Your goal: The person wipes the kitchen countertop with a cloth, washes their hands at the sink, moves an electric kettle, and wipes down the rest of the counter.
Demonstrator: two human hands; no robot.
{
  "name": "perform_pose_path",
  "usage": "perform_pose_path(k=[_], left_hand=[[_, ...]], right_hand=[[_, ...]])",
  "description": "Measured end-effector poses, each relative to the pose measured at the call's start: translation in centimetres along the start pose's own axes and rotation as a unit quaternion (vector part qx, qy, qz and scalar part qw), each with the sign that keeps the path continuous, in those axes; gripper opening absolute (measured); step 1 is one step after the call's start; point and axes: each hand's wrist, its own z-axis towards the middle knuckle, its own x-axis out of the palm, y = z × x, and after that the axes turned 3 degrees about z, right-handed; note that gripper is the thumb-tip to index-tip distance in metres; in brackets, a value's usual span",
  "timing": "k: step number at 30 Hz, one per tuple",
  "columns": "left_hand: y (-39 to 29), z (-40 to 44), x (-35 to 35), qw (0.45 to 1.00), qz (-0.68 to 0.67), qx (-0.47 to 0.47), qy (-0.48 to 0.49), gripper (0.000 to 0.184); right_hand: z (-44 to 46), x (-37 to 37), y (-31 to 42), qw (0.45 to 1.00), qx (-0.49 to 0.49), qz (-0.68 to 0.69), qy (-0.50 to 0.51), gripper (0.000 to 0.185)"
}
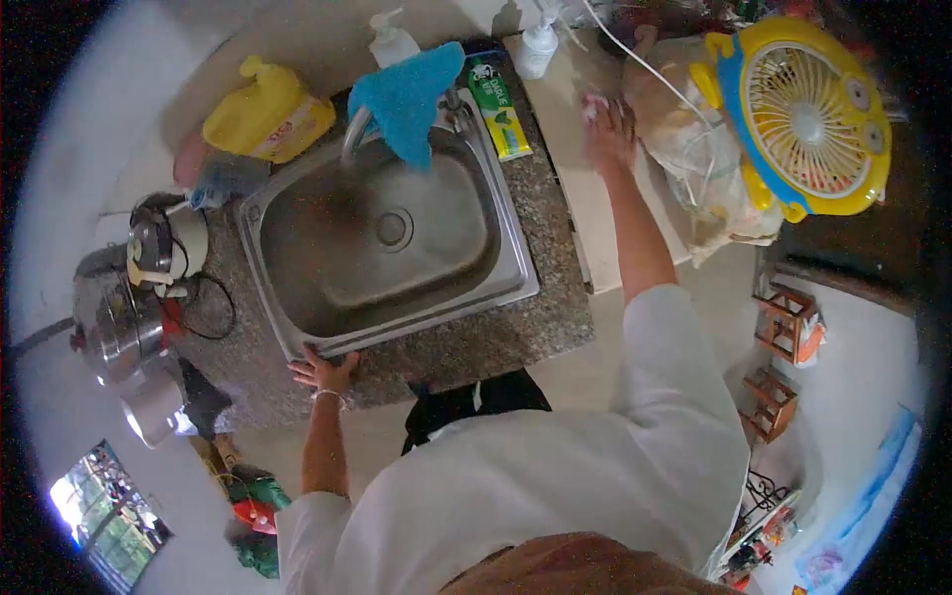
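Observation:
My left hand (325,373) rests with its fingers spread on the front edge of the steel sink (283,332), at the granite counter's (476,353) near side. Stretched out to the right, my right hand (610,136) presses a small pinkish-white cloth (595,107) on the pale surface (580,188) beside the counter; its fingers are partly blurred. Over the faucet (354,136) hangs a blue cloth (409,94). A green and yellow toothpaste box (499,109) lies along the sink's right rim.
Close to my right hand are plastic bags (694,164) and a yellow fan (808,119). Behind the sink stand a white pump bottle (537,48) and a yellow jug (270,111). A kettle (159,243) and steel pot (111,317) are at the left.

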Motion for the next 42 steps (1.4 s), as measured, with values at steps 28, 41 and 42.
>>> perform_pose_path(k=[28, 41, 42], left_hand=[[-2.5, -3.8, -3.3, 1.000, 0.011, -0.008, 0.009, 0.128], [-1.8, -4.8, -4.6, 0.999, -0.016, 0.030, 0.017, 0.119], [-1.3, -4.7, -4.7, 0.999, -0.011, 0.039, 0.028, 0.119]], right_hand=[[-14.3, -1.3, 11.4, 0.969, -0.162, 0.062, 0.177, 0.057], [-35.8, -3.6, 5.8, 0.970, -0.098, -0.023, 0.221, 0.073], [-36.7, -3.1, 7.1, 0.970, -0.088, -0.029, 0.225, 0.074]])
